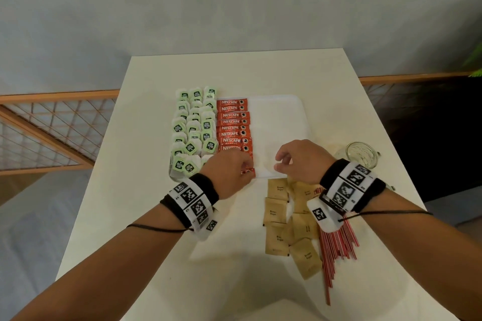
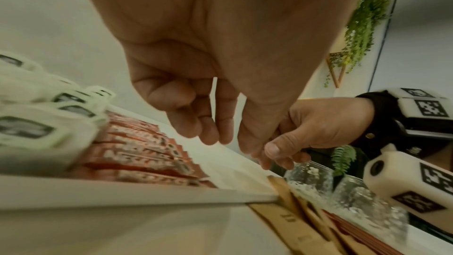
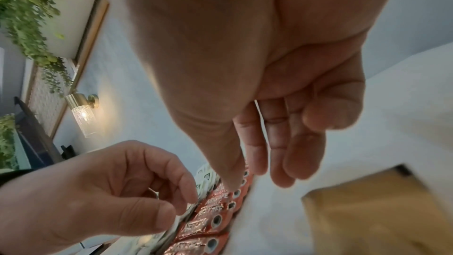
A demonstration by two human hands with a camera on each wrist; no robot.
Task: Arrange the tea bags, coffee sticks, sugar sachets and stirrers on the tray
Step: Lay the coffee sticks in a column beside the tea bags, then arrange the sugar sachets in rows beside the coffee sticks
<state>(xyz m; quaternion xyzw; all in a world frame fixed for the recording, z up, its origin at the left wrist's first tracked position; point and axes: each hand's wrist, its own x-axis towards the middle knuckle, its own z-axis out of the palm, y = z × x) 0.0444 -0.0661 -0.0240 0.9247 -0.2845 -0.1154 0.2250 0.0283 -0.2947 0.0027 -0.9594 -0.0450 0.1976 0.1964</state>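
Observation:
A white tray (image 1: 276, 117) holds green-tagged tea bags (image 1: 193, 133) on its left part. Beside them lies a column of red coffee sticks (image 1: 233, 125). My left hand (image 1: 246, 165) hovers over the near end of that column, fingers loosely curled and nothing in them. The nearest coffee stick (image 1: 247, 172) lies just below its fingertips. My right hand (image 1: 280, 163) hangs over the bare near part of the tray, fingers relaxed and empty. Brown sugar sachets (image 1: 279, 214) and red stirrers (image 1: 336, 245) lie on the table under my right wrist.
A glass jar (image 1: 362, 154) stands on the table to the right of the tray. The tray's right half is bare white. A wooden railing (image 1: 60, 98) runs behind the table at left, and a green plant (image 1: 476, 60) shows at the far right.

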